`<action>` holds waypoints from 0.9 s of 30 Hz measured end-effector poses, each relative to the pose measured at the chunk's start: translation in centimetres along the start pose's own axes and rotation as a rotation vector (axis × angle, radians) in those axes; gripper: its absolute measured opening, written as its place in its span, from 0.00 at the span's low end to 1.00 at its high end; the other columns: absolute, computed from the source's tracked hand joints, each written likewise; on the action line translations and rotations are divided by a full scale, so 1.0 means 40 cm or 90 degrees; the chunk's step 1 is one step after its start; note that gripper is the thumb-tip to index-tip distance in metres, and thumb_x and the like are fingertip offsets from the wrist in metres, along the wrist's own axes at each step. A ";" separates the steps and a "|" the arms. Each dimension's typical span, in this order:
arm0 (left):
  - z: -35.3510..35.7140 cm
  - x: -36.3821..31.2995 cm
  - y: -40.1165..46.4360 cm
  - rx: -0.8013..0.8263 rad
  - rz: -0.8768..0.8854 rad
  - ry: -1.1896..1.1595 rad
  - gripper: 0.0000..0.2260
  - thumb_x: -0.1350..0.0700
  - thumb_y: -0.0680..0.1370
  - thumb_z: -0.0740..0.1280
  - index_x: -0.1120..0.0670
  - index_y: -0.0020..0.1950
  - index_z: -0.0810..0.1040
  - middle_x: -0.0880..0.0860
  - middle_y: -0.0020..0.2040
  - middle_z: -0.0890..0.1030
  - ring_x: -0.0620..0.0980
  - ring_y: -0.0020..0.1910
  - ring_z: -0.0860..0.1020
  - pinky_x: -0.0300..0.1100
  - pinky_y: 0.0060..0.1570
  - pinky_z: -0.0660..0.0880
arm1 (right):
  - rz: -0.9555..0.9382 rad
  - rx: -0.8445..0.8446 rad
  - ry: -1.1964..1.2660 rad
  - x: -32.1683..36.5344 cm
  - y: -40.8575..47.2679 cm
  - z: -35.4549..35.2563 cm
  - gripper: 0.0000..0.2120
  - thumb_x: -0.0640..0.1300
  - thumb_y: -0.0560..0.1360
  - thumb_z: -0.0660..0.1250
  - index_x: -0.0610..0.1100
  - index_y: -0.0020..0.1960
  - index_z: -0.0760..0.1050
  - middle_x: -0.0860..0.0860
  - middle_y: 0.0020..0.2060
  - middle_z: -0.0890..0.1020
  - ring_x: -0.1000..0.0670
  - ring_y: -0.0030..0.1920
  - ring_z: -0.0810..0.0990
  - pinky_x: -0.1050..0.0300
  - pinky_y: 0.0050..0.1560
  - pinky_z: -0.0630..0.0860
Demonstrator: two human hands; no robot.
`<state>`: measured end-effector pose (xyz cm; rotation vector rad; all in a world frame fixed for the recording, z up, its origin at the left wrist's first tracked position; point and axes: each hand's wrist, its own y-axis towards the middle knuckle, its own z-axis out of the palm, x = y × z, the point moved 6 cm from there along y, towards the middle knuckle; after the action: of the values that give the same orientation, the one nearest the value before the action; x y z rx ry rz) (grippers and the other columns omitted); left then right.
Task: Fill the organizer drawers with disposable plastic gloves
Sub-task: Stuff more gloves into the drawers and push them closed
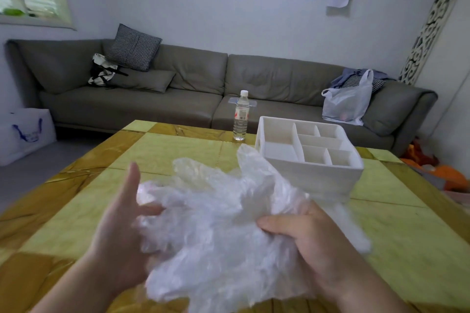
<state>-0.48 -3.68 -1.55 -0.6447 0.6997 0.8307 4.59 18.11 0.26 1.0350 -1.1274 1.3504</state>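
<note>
Gloves (213, 231), a crumpled bundle of thin clear plastic, fill the space between both hands above the near part of the table (162, 155). The right hand (312, 241) has its thumb laid over the bundle's right edge and its fingers curled in beneath, so it grips the plastic firmly. The left hand (119, 226) cups the bundle from the other side, thumb pointing up and fingers bent into the folds; it holds rather than merely touches. Holding from two sides probably keeps the slippery, loose sheets gathered and may let the person work a portion free. One glove's finger shapes stick up from the top of the bundle toward the organizer (309, 150).

That organizer, a white box, sits on the table just beyond and to the right of the bundle, within easy reach, its open top facing up. It is split into one long compartment on the left and several smaller ones on the right. Every compartment that shows looks bare; no glove has gone in yet, so the filling appears to be at its start. A water bottle (241, 117) stands upright near the table's far edge, left of the organizer.
</note>
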 end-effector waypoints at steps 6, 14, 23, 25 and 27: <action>0.039 0.036 0.031 -0.074 0.029 0.310 0.18 0.67 0.66 0.81 0.65 0.51 0.78 0.56 0.32 0.84 0.53 0.28 0.83 0.40 0.24 0.77 | 0.024 -0.057 -0.130 0.007 -0.001 -0.053 0.09 0.32 0.74 0.72 0.40 0.53 0.86 0.33 0.53 0.86 0.31 0.56 0.86 0.30 0.63 0.80; 0.114 0.032 0.098 -0.094 0.200 0.457 0.12 0.55 0.66 0.81 0.55 0.48 0.88 0.57 0.43 0.88 0.56 0.38 0.87 0.47 0.35 0.81 | -0.019 -0.244 -0.274 0.076 -0.038 -0.178 0.06 0.39 0.76 0.78 0.44 0.51 0.84 0.49 0.42 0.90 0.48 0.43 0.90 0.47 0.44 0.86; 0.434 -0.133 0.115 -0.021 0.831 0.668 0.08 0.57 0.75 0.77 0.47 0.52 0.84 0.39 0.49 0.87 0.34 0.50 0.83 0.26 0.51 0.74 | -0.607 -0.364 -0.440 0.305 -0.143 -0.304 0.15 0.39 0.72 0.80 0.59 0.46 0.82 0.74 0.41 0.84 0.69 0.45 0.84 0.73 0.46 0.76; 0.439 -0.106 0.143 0.066 0.921 0.812 0.03 0.55 0.78 0.76 0.52 0.50 0.85 0.44 0.51 0.85 0.43 0.54 0.82 0.36 0.58 0.74 | -0.625 -0.305 -0.519 0.274 -0.141 -0.337 0.27 0.22 0.69 0.77 0.56 0.46 0.82 0.75 0.44 0.84 0.69 0.50 0.83 0.73 0.49 0.76; 0.399 -0.051 0.200 0.137 0.908 0.958 0.04 0.58 0.75 0.78 0.54 0.48 0.86 0.46 0.56 0.84 0.51 0.60 0.79 0.51 0.61 0.75 | -0.534 -0.235 -0.563 0.211 -0.099 -0.399 0.35 0.12 0.61 0.68 0.51 0.45 0.87 0.65 0.49 0.88 0.59 0.57 0.85 0.63 0.56 0.80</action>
<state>-3.38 11.41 7.80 -0.4039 2.7667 1.4313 7.93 35.39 5.92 1.6158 -1.2523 -0.0263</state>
